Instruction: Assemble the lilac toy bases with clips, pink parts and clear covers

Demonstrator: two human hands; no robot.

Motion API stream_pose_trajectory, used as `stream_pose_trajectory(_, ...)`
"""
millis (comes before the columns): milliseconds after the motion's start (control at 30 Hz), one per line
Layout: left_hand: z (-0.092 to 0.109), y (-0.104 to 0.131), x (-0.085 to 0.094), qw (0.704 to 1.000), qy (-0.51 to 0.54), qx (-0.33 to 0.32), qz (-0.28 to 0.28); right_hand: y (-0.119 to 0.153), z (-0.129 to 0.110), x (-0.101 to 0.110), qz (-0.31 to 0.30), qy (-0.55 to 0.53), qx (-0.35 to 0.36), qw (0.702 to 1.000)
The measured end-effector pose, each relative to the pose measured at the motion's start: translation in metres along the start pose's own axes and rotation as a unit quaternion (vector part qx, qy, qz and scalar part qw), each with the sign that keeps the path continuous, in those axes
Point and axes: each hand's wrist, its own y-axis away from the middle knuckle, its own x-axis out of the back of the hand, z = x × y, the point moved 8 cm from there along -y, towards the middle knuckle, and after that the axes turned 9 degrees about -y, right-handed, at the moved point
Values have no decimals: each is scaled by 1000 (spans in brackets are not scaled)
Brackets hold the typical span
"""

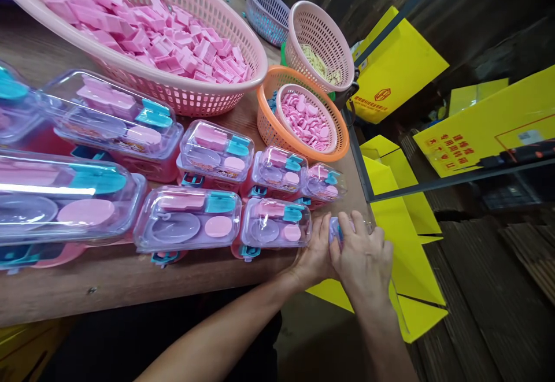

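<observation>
At the right end of the table, both hands are on a small toy case with a clear lid, mostly covered by my fingers. My left hand grips its near left side, fingers pressed together. Curled over the lid from the right is my right hand, its fingertips bent down on the top. Just left of my left hand stands a finished-looking toy case with a lilac dish, pink pieces and a teal piece under its clear lid. Behind my hands is another such case.
Several more lidded cases stand in two rows leftward. Behind them are a large pink basket of pink parts, an orange basket holding a smaller basket of pink discs, and another pink basket. Yellow cartons and a metal frame bar border the right.
</observation>
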Motion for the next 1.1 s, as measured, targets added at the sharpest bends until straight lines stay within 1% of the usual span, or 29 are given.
stream_pose_trajectory(233,0,1,-1,1000,30,-5,4,0,-13,6,17,33,7,999)
stream_pose_trajectory(300,0,1,-1,999,32,-5,9,-1,-10,5,19,28,8,999)
stream_pose_trajectory(433,0,2,-1,999,31,-8,21,-5,-5,-4,-4,-31,33,999)
stream_pose_trajectory(600,0,2,-1,1000,19,-11,19,-8,-1,-4,-3,-16,19,1000)
stream_pose_trajectory(700,1,2,1,999,33,-12,22,-10,2,-7,-28,-48,31,998)
stream_pose_trajectory(767,2,2,2,999,43,-16,28,-10,3,-8,-33,-59,36,997)
stream_pose_trajectory(967,3,2,3,998,46,-21,35,-7,-9,1,10,6,21,1000)
stream_pose_trajectory(1033,3,2,4,998,46,-24,38,-7,-10,1,8,3,23,1000)
stream_pose_trajectory(1100,4,2,6,997,50,-27,43,-9,-8,-1,-5,-23,37,999)
